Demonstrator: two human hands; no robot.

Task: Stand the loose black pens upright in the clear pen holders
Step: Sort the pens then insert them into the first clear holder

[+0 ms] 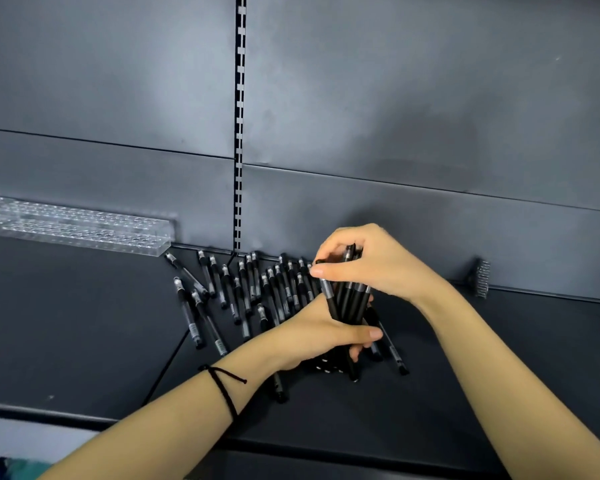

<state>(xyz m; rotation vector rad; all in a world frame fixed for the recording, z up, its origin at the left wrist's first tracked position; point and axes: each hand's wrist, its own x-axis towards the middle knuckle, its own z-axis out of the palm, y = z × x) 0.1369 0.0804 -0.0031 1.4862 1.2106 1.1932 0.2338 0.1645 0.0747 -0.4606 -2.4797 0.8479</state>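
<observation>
Though partly hidden by fingers, read bundle of black pens (349,303) as near upright at 4 o'clock of frame centre, held over dark shelf (84,323); could not tell whether lower ends touched it. Noted slim matte black barrels with grey-silver bands near the top, all alike.

Saw left hand (321,336) wrapped round bundle's lower half, thumb across the front, fingers curled behind. Saw right hand (368,261) at 12 o'clock of left, fingers curled over the top ends, thumb pressed to the pen on bundle's 9 o'clock edge.

Logged loose pens (243,289) lying flat in a fan at 9 o'clock of bundle, silver ends toward back panel (430,98), some with clear barrel sections and printed labels; a few more poking out at 5 o'clock beneath the hands.

Spotted clear pen holder (80,226) well apart at 9 o'clock of the fan, against the panel, rows of round holes on top.

Also noted: cord bracelet (224,389) on left wrist, slotted upright (239,116) at 12 o'clock of the fan, ribbed metal part (482,277) at 3 o'clock.
</observation>
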